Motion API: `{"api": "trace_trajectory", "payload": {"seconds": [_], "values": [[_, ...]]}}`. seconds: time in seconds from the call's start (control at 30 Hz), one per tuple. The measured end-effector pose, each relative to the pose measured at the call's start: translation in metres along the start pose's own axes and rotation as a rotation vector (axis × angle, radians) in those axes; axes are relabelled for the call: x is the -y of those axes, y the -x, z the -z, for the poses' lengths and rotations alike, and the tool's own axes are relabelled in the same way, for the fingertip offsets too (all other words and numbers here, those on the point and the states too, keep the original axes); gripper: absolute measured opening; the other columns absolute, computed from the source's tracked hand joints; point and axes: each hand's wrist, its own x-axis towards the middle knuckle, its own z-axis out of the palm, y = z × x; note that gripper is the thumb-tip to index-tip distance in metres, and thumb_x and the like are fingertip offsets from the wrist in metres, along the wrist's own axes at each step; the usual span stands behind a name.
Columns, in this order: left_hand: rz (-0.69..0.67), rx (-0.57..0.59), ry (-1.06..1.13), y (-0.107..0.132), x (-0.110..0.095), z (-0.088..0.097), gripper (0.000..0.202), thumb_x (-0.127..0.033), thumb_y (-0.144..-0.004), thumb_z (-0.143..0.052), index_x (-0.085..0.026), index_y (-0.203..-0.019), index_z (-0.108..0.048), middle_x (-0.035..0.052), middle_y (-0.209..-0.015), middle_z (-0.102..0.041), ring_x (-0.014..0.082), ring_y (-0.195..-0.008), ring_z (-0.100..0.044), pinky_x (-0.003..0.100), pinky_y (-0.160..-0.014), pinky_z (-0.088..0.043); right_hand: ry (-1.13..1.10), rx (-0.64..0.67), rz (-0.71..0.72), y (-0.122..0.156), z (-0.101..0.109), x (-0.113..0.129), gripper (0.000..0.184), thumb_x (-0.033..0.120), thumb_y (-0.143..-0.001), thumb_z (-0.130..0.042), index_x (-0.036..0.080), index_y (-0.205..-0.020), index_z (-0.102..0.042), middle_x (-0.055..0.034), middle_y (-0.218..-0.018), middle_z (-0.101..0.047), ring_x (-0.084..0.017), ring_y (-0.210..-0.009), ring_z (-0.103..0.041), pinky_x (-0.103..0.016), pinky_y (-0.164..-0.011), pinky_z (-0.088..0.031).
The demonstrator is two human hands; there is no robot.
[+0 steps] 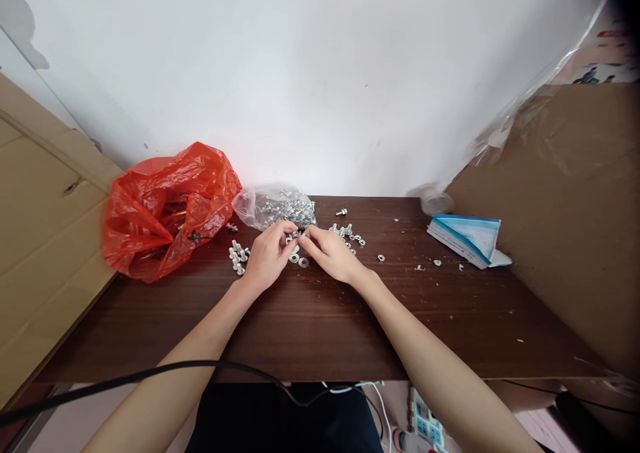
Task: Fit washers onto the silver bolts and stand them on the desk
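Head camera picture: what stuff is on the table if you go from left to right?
Red plastic bag → left hand → right hand → lone washer → blue-and-white booklet.

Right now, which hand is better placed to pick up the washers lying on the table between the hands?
Probably the left hand: the washers lie just off its fingertips. The right hand is close too, but its fingers point above them.

The lower half of the table (pixel 310 333) lies open across the frame's centre. At upper left a red bag (pixel 167 206) and clear bag of hardware (pixel 275 206) block; loose screws (pixel 350 234) crowd centre; a booklet (pixel 467 238) sits right.
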Motion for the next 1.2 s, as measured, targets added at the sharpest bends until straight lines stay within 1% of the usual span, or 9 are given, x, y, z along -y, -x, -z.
{"api": "trace_trajectory", "payload": {"seconds": [0.17,0.27,0.37,0.6,0.8,0.97,1.1,1.2], "values": [[0.028,0.046,0.046,0.001,0.0,-0.002,0.022,-0.015,-0.086,-0.051,-0.019,-0.106,-0.057,-0.0018,-0.072,-0.055,0.0085,-0.056,-0.05,0.022,-0.06,-0.044,0.034,-0.027,-0.019,0.0,-0.001,0.0,0.027,0.041,-0.094,-0.043,0.021,-0.077,-0.046,0.0032,-0.064,-0.051,-0.012,-0.058,-0.044,-0.025,-0.06,-0.033],[0.024,0.057,0.05,0.0,-0.004,0.0,0.024,-0.016,-0.085,-0.052,-0.019,-0.108,-0.058,-0.0029,-0.07,-0.053,0.0073,-0.052,-0.046,0.021,-0.057,-0.043,0.031,-0.049,-0.019,0.0,-0.001,0.0,0.026,0.041,-0.095,-0.042,0.02,-0.08,-0.048,0.0024,-0.066,-0.053,-0.012,-0.059,-0.045,-0.025,-0.061,-0.034],[0.034,0.063,0.064,0.0,-0.007,0.001,0.024,-0.018,-0.083,-0.055,-0.019,-0.107,-0.059,-0.0035,-0.068,-0.054,0.0066,-0.05,-0.045,0.02,-0.056,-0.042,0.022,-0.06,-0.008,0.0,-0.001,-0.001,0.026,0.041,-0.095,-0.04,0.02,-0.081,-0.047,0.0017,-0.068,-0.055,-0.013,-0.061,-0.047,-0.025,-0.063,-0.035],[0.093,0.027,0.079,-0.002,-0.005,-0.001,0.023,-0.024,-0.084,-0.057,-0.019,-0.106,-0.06,-0.0012,-0.072,-0.062,0.0073,-0.051,-0.047,0.021,-0.055,-0.042,0.036,-0.047,-0.005,0.0,0.001,0.0,0.028,0.042,-0.097,-0.037,0.021,-0.081,-0.046,0.0026,-0.065,-0.051,-0.013,-0.059,-0.046,-0.025,-0.062,-0.034],[0.074,-0.001,-0.002,-0.001,-0.004,-0.001,0.02,-0.021,-0.084,-0.056,-0.02,-0.104,-0.06,-0.0036,-0.064,-0.055,0.0086,-0.054,-0.049,0.02,-0.056,-0.042,0.063,-0.049,-0.014,0.0,0.001,0.002,0.028,0.041,-0.097,-0.037,0.021,-0.078,-0.046,0.0027,-0.064,-0.05,-0.013,-0.058,-0.044,-0.025,-0.06,-0.032],[0.046,-0.003,-0.036,-0.001,-0.005,0.0,0.022,-0.015,-0.081,-0.054,-0.019,-0.103,-0.058,-0.0017,-0.073,-0.059,0.0092,-0.058,-0.051,0.022,-0.059,-0.043,0.085,-0.038,-0.025,0.0,0.001,0.004,0.024,0.038,-0.095,-0.04,0.021,-0.08,-0.048,0.0028,-0.062,-0.051,-0.013,-0.057,-0.045,-0.025,-0.059,-0.031],[-0.012,0.083,-0.051,-0.002,-0.01,0.003,0.031,-0.012,-0.08,-0.055,-0.021,-0.11,-0.058,0.0007,-0.088,-0.062,0.0103,-0.066,-0.055,0.023,-0.065,-0.046,0.108,-0.035,-0.012,0.0,0.001,0.002,0.019,0.034,-0.094,-0.043,0.021,-0.083,-0.05,0.0014,-0.067,-0.056,-0.014,-0.059,-0.048,-0.025,-0.059,-0.031],[-0.037,0.121,-0.04,-0.002,-0.012,0.003,0.032,-0.012,-0.082,-0.053,-0.021,-0.112,-0.059,0.0012,-0.091,-0.062,0.0108,-0.069,-0.055,0.024,-0.068,-0.046,0.132,-0.039,-0.005,0.0,0.0,0.002,0.017,0.032,-0.092,-0.044,0.02,-0.084,-0.052,0.0,-0.07,-0.059,-0.014,-0.061,-0.05,-0.025,-0.059,-0.032]]}}
